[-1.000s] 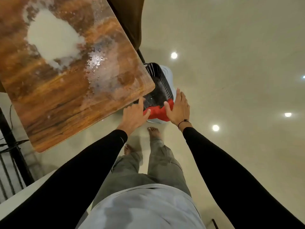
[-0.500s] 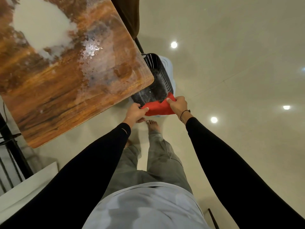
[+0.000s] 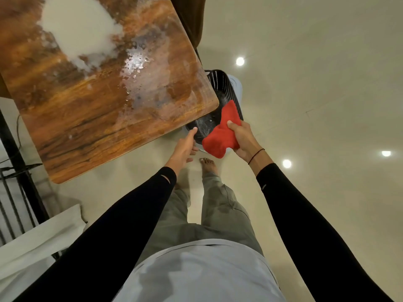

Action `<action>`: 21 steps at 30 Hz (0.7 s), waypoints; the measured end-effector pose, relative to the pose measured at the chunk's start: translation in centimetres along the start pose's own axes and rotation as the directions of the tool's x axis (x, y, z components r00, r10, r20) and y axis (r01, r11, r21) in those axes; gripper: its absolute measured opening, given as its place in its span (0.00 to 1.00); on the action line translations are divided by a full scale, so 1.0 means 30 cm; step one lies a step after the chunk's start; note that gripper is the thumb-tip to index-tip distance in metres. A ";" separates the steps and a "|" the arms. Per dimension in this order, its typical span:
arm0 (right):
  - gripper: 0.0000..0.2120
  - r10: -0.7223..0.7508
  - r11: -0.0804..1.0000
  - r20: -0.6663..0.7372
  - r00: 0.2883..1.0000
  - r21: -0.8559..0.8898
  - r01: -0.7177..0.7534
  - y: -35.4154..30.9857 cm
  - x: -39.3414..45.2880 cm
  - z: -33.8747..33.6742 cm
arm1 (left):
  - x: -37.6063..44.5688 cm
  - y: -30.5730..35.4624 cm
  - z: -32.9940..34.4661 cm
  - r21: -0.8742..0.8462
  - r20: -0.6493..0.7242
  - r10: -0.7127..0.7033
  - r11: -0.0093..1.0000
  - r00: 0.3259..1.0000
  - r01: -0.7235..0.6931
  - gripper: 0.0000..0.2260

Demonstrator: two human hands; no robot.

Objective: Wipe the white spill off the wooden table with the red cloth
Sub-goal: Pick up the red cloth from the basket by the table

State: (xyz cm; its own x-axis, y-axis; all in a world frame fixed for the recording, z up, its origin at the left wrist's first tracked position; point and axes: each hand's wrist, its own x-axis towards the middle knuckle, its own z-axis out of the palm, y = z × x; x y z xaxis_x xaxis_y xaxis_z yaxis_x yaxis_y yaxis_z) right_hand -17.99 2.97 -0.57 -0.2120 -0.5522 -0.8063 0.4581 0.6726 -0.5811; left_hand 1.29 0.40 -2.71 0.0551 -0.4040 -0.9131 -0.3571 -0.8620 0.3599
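A white spill (image 3: 80, 33) covers the far left part of the wooden table (image 3: 91, 118), with wet droplets and smears beside it. My right hand (image 3: 244, 140) grips the bunched red cloth (image 3: 220, 136) in the air just off the table's near right corner, above a black perforated basket (image 3: 220, 92). My left hand (image 3: 184, 147) hangs empty with fingers apart below the table edge, its fingertips near the basket's rim.
The basket stands on a white object (image 3: 236, 83) on the glossy beige floor (image 3: 316, 83). A dark chair back (image 3: 189, 18) sits behind the table. Black metal bars (image 3: 19, 177) and white fabric (image 3: 35, 243) lie at the left. My bare feet (image 3: 208, 164) stand below the hands.
Both hands took hold of the cloth at the basket, then my left hand let go. My right hand lifted the cloth up, bunched in its grip.
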 end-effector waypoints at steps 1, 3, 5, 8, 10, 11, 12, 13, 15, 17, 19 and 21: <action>0.17 -0.014 0.999 0.041 0.999 0.045 0.012 -0.013 -0.026 0.014 | -0.011 -0.006 -0.016 -0.061 0.049 -0.033 0.997 0.998 0.036 0.35; 0.19 -0.037 0.990 0.125 0.991 0.140 0.020 -0.041 -0.081 0.042 | -0.027 -0.019 -0.049 -0.171 0.170 -0.060 0.981 0.984 0.089 0.41; 0.20 -0.057 0.978 0.202 0.978 0.208 0.015 -0.063 -0.134 0.067 | -0.041 -0.026 -0.075 -0.277 0.290 -0.011 0.956 0.957 0.095 0.43; 0.17 -0.082 0.966 0.321 0.944 0.260 -0.005 -0.077 -0.184 0.089 | -0.062 -0.020 -0.114 -0.433 0.381 0.080 0.896 0.921 0.101 0.42; 0.20 -0.087 0.966 0.360 0.929 0.259 -0.010 -0.077 -0.196 0.102 | -0.081 -0.007 -0.146 -0.512 0.405 0.123 0.851 0.906 0.113 0.40; 0.20 -0.096 0.973 0.366 0.926 0.229 0.011 -0.076 -0.195 0.109 | -0.090 0.001 -0.164 -0.542 0.394 0.145 0.834 0.908 0.102 0.36; 0.20 -0.115 0.983 0.363 0.925 0.175 0.054 -0.077 -0.190 0.116 | -0.094 0.007 -0.185 -0.569 0.367 0.174 0.819 0.914 0.072 0.29; 0.18 -0.143 0.988 0.356 0.923 0.100 0.115 -0.078 -0.183 0.121 | -0.094 0.009 -0.206 -0.587 0.327 0.202 0.809 0.923 0.031 0.21; 0.15 -0.215 0.962 0.358 0.909 -0.084 0.261 -0.084 -0.162 0.128 | -0.095 -0.003 -0.249 -0.630 0.258 0.240 0.776 0.936 -0.026 0.17; 0.15 -0.286 0.878 0.394 0.873 -0.256 0.403 -0.090 -0.137 0.134 | -0.109 -0.024 -0.295 -0.673 0.159 0.241 0.736 0.957 -0.073 0.28; 0.16 -0.316 0.796 0.439 0.841 -0.360 0.487 -0.091 -0.116 0.158 | -0.130 -0.046 -0.342 -0.646 0.067 0.248 0.749 0.966 -0.147 0.38; 0.17 -0.321 0.732 0.465 0.825 -0.431 0.527 -0.083 -0.097 0.195 | -0.144 -0.078 -0.382 -0.611 -0.004 0.279 0.760 0.960 -0.223 0.42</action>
State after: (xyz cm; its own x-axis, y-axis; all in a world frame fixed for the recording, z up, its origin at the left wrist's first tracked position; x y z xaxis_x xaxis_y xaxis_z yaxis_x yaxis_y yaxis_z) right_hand -13.45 0.01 3.89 0.0794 -0.9005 -0.4276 -0.1484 0.4135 -0.8983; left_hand 12.58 0.66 2.60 -0.0434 -0.6297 -0.7756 0.2861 -0.7517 0.5942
